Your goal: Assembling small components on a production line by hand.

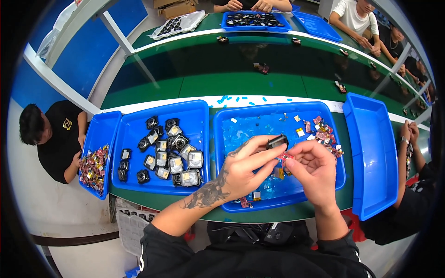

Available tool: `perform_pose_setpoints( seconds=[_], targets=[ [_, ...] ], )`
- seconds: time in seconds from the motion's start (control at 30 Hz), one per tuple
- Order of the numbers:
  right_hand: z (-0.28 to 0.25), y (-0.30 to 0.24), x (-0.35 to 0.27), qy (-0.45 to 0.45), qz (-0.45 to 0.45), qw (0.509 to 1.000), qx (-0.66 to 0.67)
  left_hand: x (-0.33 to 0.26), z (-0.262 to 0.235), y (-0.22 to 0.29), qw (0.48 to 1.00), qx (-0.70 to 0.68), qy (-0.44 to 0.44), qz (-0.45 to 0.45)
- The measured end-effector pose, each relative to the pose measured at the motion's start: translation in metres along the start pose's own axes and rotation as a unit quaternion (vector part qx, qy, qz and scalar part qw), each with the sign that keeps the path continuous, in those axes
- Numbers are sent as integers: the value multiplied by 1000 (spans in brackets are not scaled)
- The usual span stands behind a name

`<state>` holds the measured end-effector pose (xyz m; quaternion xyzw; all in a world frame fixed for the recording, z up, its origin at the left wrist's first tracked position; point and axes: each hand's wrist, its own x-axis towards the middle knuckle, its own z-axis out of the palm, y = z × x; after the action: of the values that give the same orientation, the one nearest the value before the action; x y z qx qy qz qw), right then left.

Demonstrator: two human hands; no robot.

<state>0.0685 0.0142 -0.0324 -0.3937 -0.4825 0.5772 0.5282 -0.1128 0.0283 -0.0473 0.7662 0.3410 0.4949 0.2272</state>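
Over the middle blue tray [222, 139], my left hand [243, 169] is closed on a small black watch case [277, 141]. Just beside it, my right hand [316, 169] pinches a small red circuit board [286, 156] between thumb and forefinger. The board sits right at the case; whether the two are still joined is hidden by my fingers. Under and around my hands, the tray holds scraps of blue film, and red circuit boards [324, 134] are heaped along its right side. A few loose boards and a battery [256, 195] lie near its front edge.
A blue tray [197, 123] of watches stands to the left, beside a narrower one [103, 132] with small boards. Another blue tray [376, 157] is at the right. Beyond runs a green conveyor belt [167, 88] carrying scattered parts. Several people sit around, one close at left.
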Motion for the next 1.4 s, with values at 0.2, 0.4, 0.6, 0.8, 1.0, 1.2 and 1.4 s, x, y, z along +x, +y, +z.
perform_pose_setpoints(
  seconds=[0.2,0.4,0.6,0.8,1.0,1.2,1.4],
  targets=[
    [3,-8,-1,-40,-57,968,-240,-4,2,-11,991,97,18,90],
    [-2,-10,6,-69,-20,956,-284,-8,-7,-20,976,157,-31,150],
    [-2,-5,5,-58,-103,952,-283,-9,-6,-19,976,152,-37,151],
    [-8,0,3,-46,-49,981,-181,-5,-1,-13,990,100,-28,97],
    [-12,2,-2,-62,117,991,21,-6,3,-4,948,-215,-60,-228],
    [-13,5,-7,-58,82,994,-33,-6,3,-6,879,-325,-85,-339],
    [-4,7,-11,-18,26,999,-16,-7,7,-8,865,-323,-44,-381]
  ],
)
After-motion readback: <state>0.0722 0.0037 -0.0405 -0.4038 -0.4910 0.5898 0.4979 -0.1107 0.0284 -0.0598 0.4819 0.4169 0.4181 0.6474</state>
